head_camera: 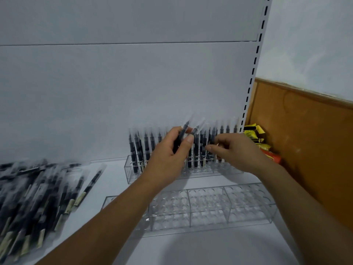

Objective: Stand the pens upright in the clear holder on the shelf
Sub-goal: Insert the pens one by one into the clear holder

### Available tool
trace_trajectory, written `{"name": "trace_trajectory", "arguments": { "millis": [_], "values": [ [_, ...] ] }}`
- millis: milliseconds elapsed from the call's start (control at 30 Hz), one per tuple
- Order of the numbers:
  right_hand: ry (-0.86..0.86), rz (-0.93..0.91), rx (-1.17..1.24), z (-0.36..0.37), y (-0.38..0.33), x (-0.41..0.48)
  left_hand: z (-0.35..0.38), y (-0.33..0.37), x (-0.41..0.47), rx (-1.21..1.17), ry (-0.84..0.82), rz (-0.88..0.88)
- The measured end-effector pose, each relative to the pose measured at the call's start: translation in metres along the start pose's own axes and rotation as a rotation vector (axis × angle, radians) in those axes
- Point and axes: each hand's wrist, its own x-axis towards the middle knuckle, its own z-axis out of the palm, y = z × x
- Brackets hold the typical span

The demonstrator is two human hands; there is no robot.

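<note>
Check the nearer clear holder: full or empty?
Empty where visible: the nearer holder shows only bare round holes, no pens; the left forearm hides part.

L hand (168, 155) grips wrapped pens (185, 130); R hand (236, 152) at pen row (146, 146) in clear holder (130, 172).

The rear holder (131, 175) and the front holder (250, 209) were clear, glossy plastic. The pens (136, 150) wore thin transparent plastic sleeves, as did the loose pile (34, 192), which had pale paper labels. The shelf (191, 249) and back panel (114, 83) looked smooth, matt white. The side board (305, 140) was brown wood.
</note>
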Motion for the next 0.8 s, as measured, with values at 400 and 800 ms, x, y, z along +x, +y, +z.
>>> {"name": "trace_trajectory", "arguments": {
  "millis": [400, 800],
  "values": [
    [0.123, -0.022, -0.009, 0.0033, 0.0057, 0.0041, 0.0019, 0.0012, 0.0005, 0.028, -0.007, -0.022],
    [0.102, -0.072, -0.204, 0.0000, 0.0044, 0.0073, 0.0024, 0.0008, 0.0006, 0.032, -0.012, -0.021]
  ]
}}
